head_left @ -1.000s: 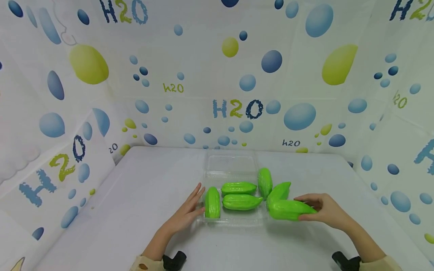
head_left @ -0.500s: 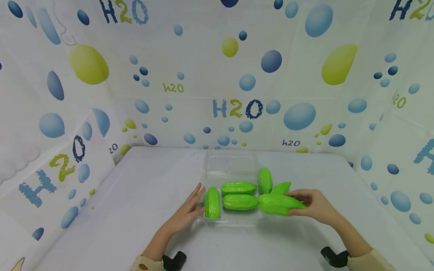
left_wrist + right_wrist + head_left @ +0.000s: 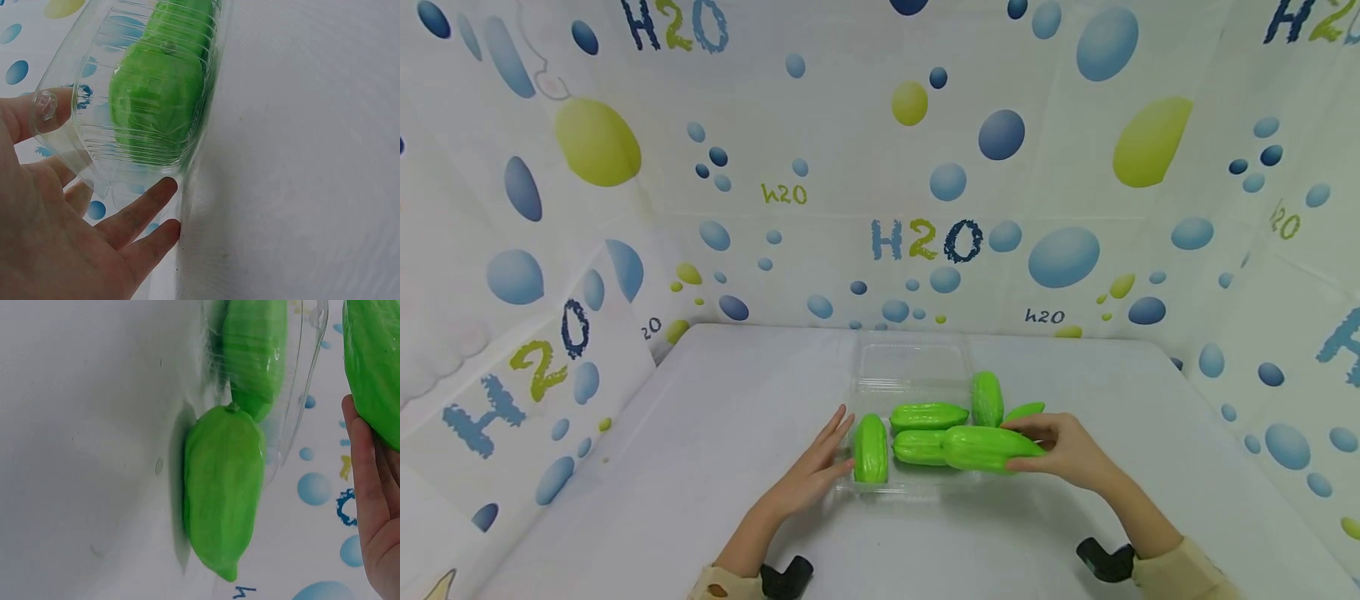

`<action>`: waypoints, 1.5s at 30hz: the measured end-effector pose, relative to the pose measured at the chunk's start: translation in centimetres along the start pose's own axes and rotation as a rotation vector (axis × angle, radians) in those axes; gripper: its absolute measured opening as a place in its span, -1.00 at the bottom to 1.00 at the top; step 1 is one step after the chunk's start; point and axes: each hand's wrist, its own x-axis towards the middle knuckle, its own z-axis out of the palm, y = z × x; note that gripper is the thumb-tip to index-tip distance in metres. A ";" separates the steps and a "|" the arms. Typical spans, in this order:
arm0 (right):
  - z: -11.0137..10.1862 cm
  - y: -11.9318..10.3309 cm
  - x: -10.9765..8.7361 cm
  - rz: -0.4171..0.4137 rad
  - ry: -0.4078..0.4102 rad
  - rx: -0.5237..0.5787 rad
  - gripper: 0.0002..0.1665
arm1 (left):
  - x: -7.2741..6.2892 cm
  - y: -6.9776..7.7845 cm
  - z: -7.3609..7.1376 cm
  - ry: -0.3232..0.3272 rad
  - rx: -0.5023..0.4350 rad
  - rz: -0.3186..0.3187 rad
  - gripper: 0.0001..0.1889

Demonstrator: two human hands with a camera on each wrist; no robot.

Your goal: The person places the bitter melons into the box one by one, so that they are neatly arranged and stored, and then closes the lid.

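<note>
My right hand [image 3: 1063, 447] pinches the pointed end of a bright green, ribbed gourd-like vegetable [image 3: 981, 448]. The held gourd hangs over the right side of a clear plastic clamshell box [image 3: 917, 483]. It overlaps a gourd lying in the box [image 3: 916, 448]. Behind that one lies another gourd [image 3: 928, 416], and a further gourd [image 3: 871, 450] lies lengthwise at the box's left side. With fingers spread, my left hand [image 3: 808, 471] rests at the box's left wall. In the left wrist view, its fingertips [image 3: 165, 186] are right by the ridged wall.
The box's clear lid [image 3: 913, 365] lies folded back behind it. Right of the box are a gourd [image 3: 987, 398] and another gourd [image 3: 1024, 410] partly hidden by the right hand. A white table [image 3: 700, 400] meets a dotted "H2O" backdrop [image 3: 835, 125].
My right hand has carried its gourd leftward, from beside the box to above its right part. My left hand has stayed at the box's left wall.
</note>
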 end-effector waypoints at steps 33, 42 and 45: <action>5.1 0.0 3.2 0.031 -0.041 -0.033 -0.44 | -0.4 1.4 -0.3 -0.004 -0.018 -0.001 -0.36; 6.0 -0.3 3.6 0.024 -0.077 -0.093 -0.42 | 0.0 -0.3 -0.1 -0.005 -0.013 0.008 -0.34; 6.1 -0.4 3.6 0.027 -0.087 -0.119 -0.42 | 0.1 -0.2 -0.1 -0.010 -0.006 0.002 -0.34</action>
